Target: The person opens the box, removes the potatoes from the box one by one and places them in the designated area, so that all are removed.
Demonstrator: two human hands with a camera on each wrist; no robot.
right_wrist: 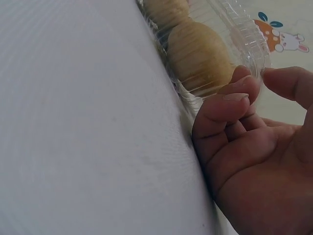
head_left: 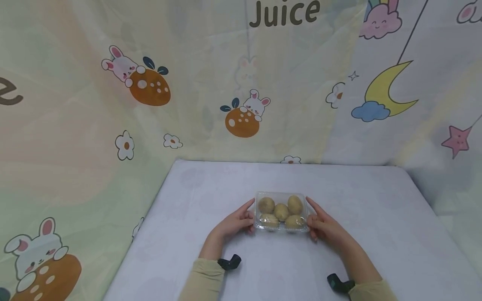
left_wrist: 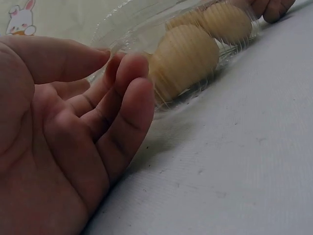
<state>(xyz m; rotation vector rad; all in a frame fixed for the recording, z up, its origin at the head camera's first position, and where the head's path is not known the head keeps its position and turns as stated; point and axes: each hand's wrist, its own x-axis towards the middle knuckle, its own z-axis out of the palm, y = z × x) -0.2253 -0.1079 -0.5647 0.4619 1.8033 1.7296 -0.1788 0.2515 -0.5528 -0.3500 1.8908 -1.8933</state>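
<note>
Pale cartoon backdrop (head_left: 203,62), bunnies, oranges, "Juice" lettering up top. Bench (head_left: 180,188) in front, white cloth.

Container: 1 clear plastic box (head_left: 281,229), ridged walls, sitting on the bench about mid-width, between my 2 grips. Contents: 5 round tan items (head_left: 281,212), potato-like; 2 at the far side, 1 in the middle, 2 at the near side. Exact kind not certain.

My left grip (head_left: 235,221) pinches the box's left edge: 1 finger reaches to the far corner, the others bend in against the side. My right grip (head_left: 326,225) mirrors it on the right edge, thumb and bent fingers pinching at the rim. Tan sleeves (head_left: 205,278) on my arms, black unit (head_left: 230,262) at each wrist.

Hard to make out: glare and ridges blur the plastic, so can't tell how the lid is fastened. Nearer items partly veiled by shine. Left wrist view: far part of the box cut off at the top, my own fingers cover its near end, only a bit of the right grip in the top corner. Right wrist view: box cut off at the top, 2 items showing, fingertips overlapping the nearer item. Bench's near edge and my sleeves run out of the head view; a big "e" on the backdrop is clipped at the left.
</note>
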